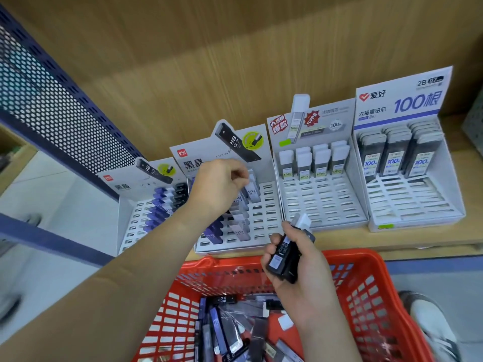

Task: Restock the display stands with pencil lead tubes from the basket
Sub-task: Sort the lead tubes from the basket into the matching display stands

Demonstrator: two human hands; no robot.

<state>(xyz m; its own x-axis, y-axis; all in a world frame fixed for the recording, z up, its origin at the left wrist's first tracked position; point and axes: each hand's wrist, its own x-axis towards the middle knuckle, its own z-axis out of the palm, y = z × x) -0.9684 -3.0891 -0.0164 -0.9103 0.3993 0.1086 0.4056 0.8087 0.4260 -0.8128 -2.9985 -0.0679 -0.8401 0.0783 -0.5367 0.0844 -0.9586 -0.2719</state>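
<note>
Four white display stands line a wooden shelf. My left hand (219, 186) reaches over the second stand (264, 231), its fingers pinching the top of a pale lead tube (252, 190) that stands in a slot. My right hand (295, 265) is above the red basket (366, 286) and grips a bundle of dark lead tubes (283, 257) with a white-capped one on top. Many loose tubes (227, 333) lie in the basket. The leftmost stand (130, 223) holds blue and black tubes.
The third stand (321, 202) holds a back row of white-capped tubes, and the fourth stand (415, 197) holds dark 100-count tubes. A blue perforated metal panel (52, 108) rises at the left. A shoe (428, 317) shows on the floor at the right.
</note>
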